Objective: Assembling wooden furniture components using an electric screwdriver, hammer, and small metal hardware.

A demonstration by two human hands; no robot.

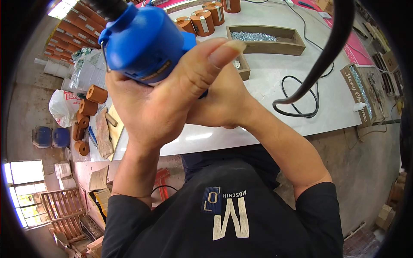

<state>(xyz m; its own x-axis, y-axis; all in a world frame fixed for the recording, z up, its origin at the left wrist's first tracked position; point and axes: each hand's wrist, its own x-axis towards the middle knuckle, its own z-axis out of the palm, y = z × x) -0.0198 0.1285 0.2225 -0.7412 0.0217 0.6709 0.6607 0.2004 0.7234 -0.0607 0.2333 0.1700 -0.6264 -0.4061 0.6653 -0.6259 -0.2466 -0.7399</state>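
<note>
A blue corded power tool (144, 45) fills the upper left, held up close above the table. A ribbed black sleeve (109, 7) tops it, and a thin wire loop hangs at its left side. Wrapped around the blue body is my left hand (159, 101), its thumb stretched out to the upper right. My right hand (228, 96) closes in from the right beneath that thumb, against the tool's lower part. Its fingers are mostly hidden behind my left hand. The tool's working end is hidden by both hands.
The white tabletop (266, 107) holds a grey-brown wooden box (279, 47) of shredded foil, and orange-brown cylinders (202, 22). A black cable (317, 101) loops at right, near a lettered foil-filled box (365, 112). A thick black cable (331, 49) crosses close up. A cloth (103, 133) lies left.
</note>
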